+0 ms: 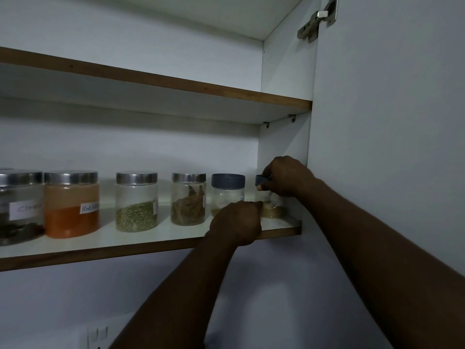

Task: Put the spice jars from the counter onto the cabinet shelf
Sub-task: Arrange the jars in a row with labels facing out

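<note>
White cabinet walls (151, 147) frame a dim scene, with two brown-edged shelves running across it. On the lower shelf (151, 244) six jars stand upright in a row.

At the far right of the row, close to the cabinet's side wall, the right hand (284, 176) is closed over the top of the end jar (270, 210), fingers curled around its blue lid (261, 180) and the thumb pressing the jar's shoulder. That jar holds a low layer of tan powder and sits on the shelf near its front edge.

The left hand (236, 224) is curled into a loose fist at the shelf's front edge, knuckles toward the camera. It covers the lower part of the second blue-lidded jar (227, 191), just left of the end jar; whether its fingers actually grip that jar or only rest against it cannot be told. The two hands are close, the left lower than the right.

Further left, apart from the hands, stand four steel-lidded jars: a bark jar (188, 200), a seed jar (137, 202), a red powder jar (71, 204) with a handwritten label, and a dark spice jar (18, 206) cut off by the frame.

The upper shelf (176, 81) shows nothing on it from this angle. A metal hinge (317, 20) sits at the top right on the open door (390, 122). Below the shelves, a wall switch (97, 336) is faintly visible.
</note>
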Tool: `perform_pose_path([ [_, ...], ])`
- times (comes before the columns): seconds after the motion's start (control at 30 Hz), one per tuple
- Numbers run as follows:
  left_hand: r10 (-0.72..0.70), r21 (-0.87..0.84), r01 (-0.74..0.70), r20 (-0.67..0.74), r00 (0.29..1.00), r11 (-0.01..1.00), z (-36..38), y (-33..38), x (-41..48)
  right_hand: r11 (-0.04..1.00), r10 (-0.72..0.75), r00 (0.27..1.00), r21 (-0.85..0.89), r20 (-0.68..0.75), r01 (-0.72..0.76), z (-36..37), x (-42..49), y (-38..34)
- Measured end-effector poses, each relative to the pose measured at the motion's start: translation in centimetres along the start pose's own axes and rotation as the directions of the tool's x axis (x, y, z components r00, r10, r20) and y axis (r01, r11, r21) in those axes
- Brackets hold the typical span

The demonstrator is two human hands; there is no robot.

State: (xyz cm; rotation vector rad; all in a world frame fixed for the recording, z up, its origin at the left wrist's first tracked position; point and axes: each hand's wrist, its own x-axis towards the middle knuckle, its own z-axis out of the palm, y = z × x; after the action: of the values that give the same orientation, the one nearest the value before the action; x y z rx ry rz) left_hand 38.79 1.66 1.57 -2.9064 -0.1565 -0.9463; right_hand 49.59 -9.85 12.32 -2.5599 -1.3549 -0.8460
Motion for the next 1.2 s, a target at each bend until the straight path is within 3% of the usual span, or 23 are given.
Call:
perform_pose_path([
  [0.6, -0.022, -0.020, 0.020, -0.108, 0.994, 1.000, 0.2, 0.3, -0.5, 0.982, 0.029, 0.999, 0.187, -0.014, -0.026, 1.4, 1.5, -0.1],
  [0.77, -0.007, 0.004, 0.007, -0.093, 0.996, 1.000, 0.2, 0.3, -0.5, 0.980, 0.007, 0.999, 0.200, 0.046, -0.016, 1.1, 1.7, 0.1],
  [1.2, -0.020, 0.008, 0.020, -0.033, 0.999, 1.000, -0.4, 0.5, -0.6, 0.932, 0.060, 0.998, 0.359, -0.020, -0.048, 2.0, 2.0, 0.5],
])
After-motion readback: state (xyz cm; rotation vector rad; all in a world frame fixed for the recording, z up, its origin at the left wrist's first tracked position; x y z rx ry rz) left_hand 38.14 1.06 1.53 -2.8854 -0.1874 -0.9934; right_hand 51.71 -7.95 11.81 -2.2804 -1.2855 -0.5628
